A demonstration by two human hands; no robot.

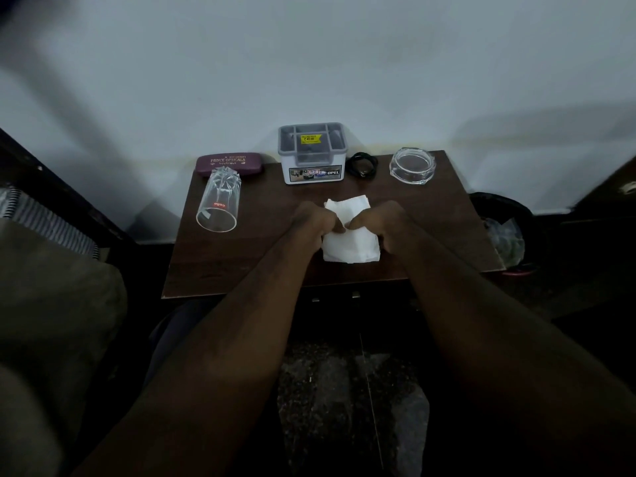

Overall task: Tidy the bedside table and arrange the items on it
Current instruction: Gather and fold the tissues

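Observation:
A white tissue lies on the dark wooden bedside table, partly folded. My left hand and my right hand both pinch it near its middle. A clear drinking glass lies on its side at the left. Behind it rests a maroon spectacle case. A grey and white organiser box stands at the back centre. Beside it lies a coiled black cable, and a glass ashtray sits at the back right.
The table stands against a pale wall. A bin with a plastic bag is on the floor to the right. Bedding and a dark bed frame are at the left. Speckled floor shows below the table's front edge.

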